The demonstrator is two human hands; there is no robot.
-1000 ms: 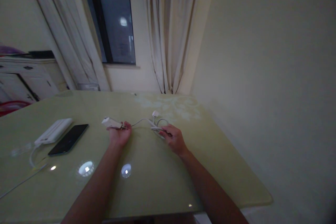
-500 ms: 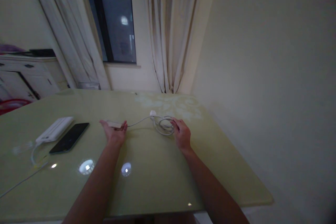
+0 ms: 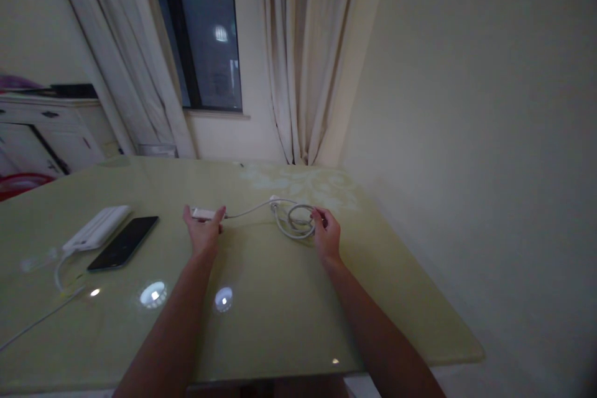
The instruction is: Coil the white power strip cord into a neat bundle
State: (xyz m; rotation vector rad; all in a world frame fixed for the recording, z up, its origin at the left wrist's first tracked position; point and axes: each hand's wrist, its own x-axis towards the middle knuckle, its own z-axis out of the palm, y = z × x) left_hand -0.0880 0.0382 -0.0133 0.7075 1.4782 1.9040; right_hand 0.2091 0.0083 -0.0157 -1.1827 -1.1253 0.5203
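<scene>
Between the thumb and fingers of my left hand [image 3: 203, 234] sits a small white block-shaped adapter [image 3: 203, 214], gripped by its ends. A thin pale cable [image 3: 247, 211] runs from it to the right and ends in a loose coil [image 3: 298, 224] above the table. My right hand [image 3: 327, 235] pinches the right side of that coil. Behind the coil is a small round white piece [image 3: 274, 200], apparently a plug, though its shape is hard to make out.
A black phone [image 3: 124, 244] lies on the pale green glossy table [image 3: 270, 323], left of my hands. Beside it is a white power bank-like box [image 3: 97, 228] with a white cable [image 3: 41, 321]. The wall [image 3: 466, 137] borders the table's right side; curtains [image 3: 303, 62] hang behind.
My left hand has turned, and its fingers now close over the adapter that lay on the open palm. The coil and right hand have shifted slightly, opening the loops.
</scene>
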